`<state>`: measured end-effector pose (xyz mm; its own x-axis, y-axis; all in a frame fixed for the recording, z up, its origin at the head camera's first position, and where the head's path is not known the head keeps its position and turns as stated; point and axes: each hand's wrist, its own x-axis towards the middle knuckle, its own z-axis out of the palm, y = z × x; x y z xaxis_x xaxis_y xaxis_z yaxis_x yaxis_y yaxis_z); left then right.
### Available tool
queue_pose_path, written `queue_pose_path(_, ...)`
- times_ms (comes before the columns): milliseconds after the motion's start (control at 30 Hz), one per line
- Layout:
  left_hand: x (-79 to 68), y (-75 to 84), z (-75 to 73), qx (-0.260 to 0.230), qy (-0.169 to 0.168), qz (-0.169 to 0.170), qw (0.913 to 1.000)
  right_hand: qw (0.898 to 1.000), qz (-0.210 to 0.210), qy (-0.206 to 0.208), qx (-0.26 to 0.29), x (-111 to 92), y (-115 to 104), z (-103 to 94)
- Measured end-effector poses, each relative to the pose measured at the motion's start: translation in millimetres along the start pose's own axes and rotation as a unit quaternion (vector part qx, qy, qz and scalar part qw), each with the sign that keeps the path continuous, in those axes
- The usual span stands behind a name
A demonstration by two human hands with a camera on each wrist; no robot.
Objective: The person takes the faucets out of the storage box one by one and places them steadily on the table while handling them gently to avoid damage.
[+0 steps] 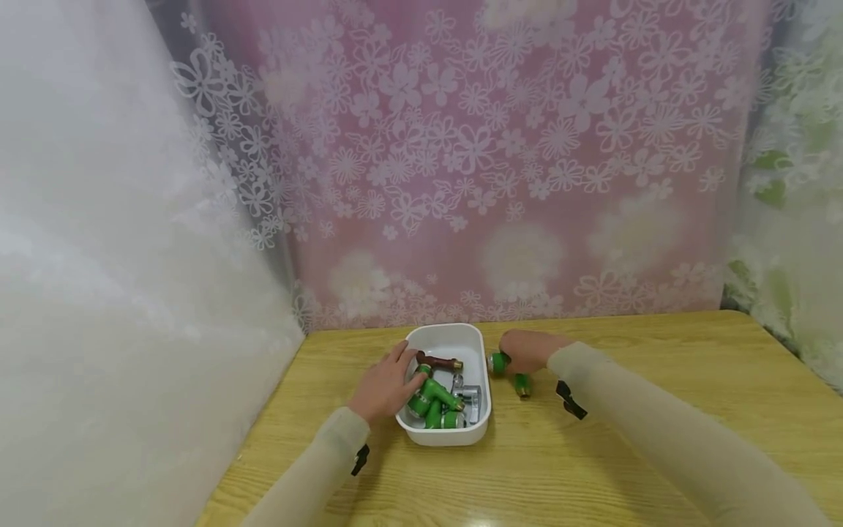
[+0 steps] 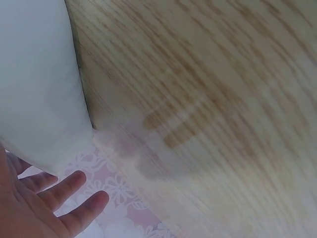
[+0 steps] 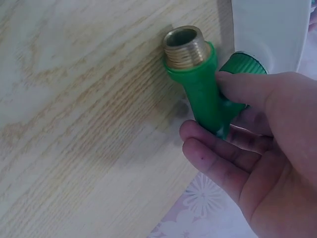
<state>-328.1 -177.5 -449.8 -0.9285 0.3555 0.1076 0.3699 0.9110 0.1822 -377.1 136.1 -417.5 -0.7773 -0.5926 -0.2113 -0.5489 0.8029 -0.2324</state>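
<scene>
My right hand (image 1: 527, 351) grips a green valve (image 3: 200, 99) between thumb and fingers, just right of a white plastic tub (image 1: 448, 437). The valve has a brass threaded end (image 3: 185, 47), which points away from the palm in the right wrist view, and a ribbed green part off its side. My left hand (image 1: 384, 384) lies over the tub's left rim with its fingers extended; in the left wrist view the fingers (image 2: 84, 210) spread beside the tub's wall. Inside the tub are several green valves (image 1: 437, 395), a dark red fitting (image 1: 437, 361) with a brass end, and a chrome fitting (image 1: 470, 395).
The tub stands on a wood-grain table (image 1: 658, 388), near its back edge. A pink flowered curtain (image 1: 500, 183) hangs right behind the table. White sheeting (image 1: 132, 293) borders the left side, and a green-patterned curtain (image 1: 790, 219) the right.
</scene>
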Motion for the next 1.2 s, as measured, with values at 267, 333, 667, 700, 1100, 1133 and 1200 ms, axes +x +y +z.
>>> queue_pose_path(267, 4.0, -3.6, 2.9, 0.000, 0.001, -0.009, 1.0000, 1.000, 0.007, 0.015, -0.013, 8, -3, 0.7)
queue_pose_path(333, 5.2, -4.5, 2.2, -0.004, 0.005, -0.010, 0.9999, 1.000, 0.003, 0.019, -0.020, 11, -3, -1.3)
queue_pose_path(667, 4.5, -3.9, 1.8, 0.004, -0.012, -0.005, 0.9999, 1.000, 0.011, 0.005, -0.005, 17, 0, 5.2)
queue_pose_path(700, 4.6, -3.6, 2.5, 0.005, -0.011, -0.004, 0.9999, 1.000, 0.012, 0.005, -0.006, 17, 0, 5.8)
queue_pose_path(1100, 6.3, -4.4, 4.2, 0.012, -0.006, -0.010, 0.9999, 1.000, 0.009, 0.010, 0.003, 19, 3, 10.0)
queue_pose_path(1133, 6.0, -4.3, 4.0, 0.012, -0.006, -0.012, 0.9998, 1.000, 0.006, 0.012, 0.001, 19, 3, 10.1)
queue_pose_path(1200, 5.0, -4.4, 4.2, 0.014, -0.006, -0.014, 0.9998, 1.000, 0.006, 0.016, -0.003, 19, 2, 10.2)
